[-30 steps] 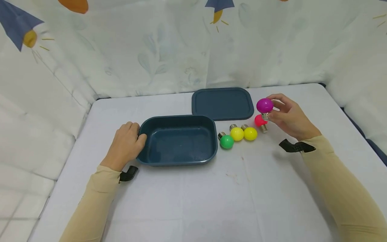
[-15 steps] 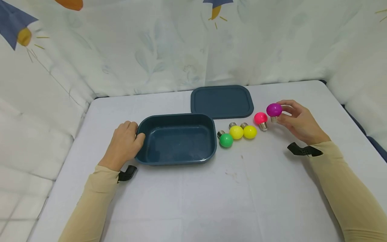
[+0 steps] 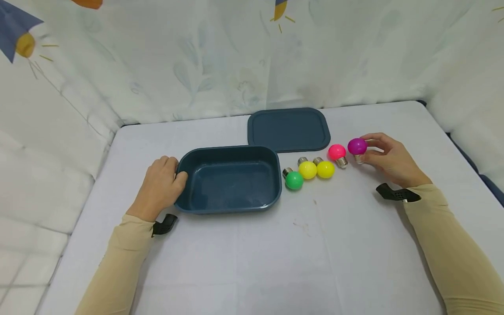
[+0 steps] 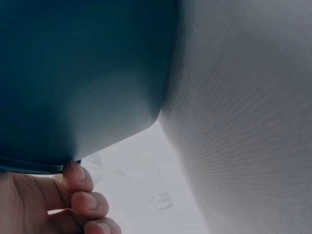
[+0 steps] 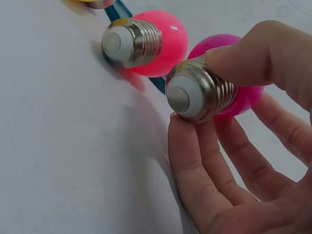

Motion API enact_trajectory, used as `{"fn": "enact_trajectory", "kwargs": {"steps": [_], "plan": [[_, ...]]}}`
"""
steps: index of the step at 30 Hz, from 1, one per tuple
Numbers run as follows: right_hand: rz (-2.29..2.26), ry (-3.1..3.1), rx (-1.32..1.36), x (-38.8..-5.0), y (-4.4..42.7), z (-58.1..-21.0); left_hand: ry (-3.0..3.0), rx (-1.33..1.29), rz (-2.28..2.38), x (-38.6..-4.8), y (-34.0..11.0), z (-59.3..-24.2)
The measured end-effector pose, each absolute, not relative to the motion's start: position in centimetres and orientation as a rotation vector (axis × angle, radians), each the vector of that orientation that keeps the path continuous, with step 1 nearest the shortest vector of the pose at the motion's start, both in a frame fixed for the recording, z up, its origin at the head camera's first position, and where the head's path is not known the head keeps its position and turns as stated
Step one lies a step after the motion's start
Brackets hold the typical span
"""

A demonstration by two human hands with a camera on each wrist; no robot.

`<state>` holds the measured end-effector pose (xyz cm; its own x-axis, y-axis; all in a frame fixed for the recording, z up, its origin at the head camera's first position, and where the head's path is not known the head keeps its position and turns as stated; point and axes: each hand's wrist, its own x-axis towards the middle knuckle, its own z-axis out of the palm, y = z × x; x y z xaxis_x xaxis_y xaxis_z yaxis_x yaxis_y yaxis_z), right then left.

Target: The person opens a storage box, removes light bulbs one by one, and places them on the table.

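My left hand (image 3: 159, 186) grips the left rim of a dark blue rectangular container (image 3: 232, 205), thumb over the edge; its curled fingertips (image 4: 90, 202) show under the rim in the left wrist view. At the right, my right hand (image 3: 393, 161) pinches a purple light bulb (image 3: 357, 146) by its metal screw base, thumb on one side and fingers on the other. Just left of it, a pink bulb (image 3: 337, 152) lies on the table. Two yellow bulbs (image 3: 307, 170) and a green bulb (image 3: 294, 180) lie in a row between the pink one and the container.
A dark blue flat lid (image 3: 289, 129) lies behind the container, near the back edge of the white-covered table (image 3: 275, 262). A pale patterned curtain (image 3: 220, 61) hangs right behind the table.
My right hand has moved right and slightly down with the purple bulb, away from above the pink bulb. The left hand keeps its hold on the container.
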<state>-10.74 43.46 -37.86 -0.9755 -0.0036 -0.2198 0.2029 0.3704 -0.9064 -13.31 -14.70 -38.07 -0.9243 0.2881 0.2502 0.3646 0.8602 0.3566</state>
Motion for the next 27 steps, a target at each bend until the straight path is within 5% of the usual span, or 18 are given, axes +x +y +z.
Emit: {"fn": "enact_trajectory", "kwargs": {"steps": [27], "plan": [[-1.205, 2.685, 0.159, -10.8, 42.9, -37.5, -2.893, -0.478, -0.629, -13.1, -14.9, -37.6]]}}
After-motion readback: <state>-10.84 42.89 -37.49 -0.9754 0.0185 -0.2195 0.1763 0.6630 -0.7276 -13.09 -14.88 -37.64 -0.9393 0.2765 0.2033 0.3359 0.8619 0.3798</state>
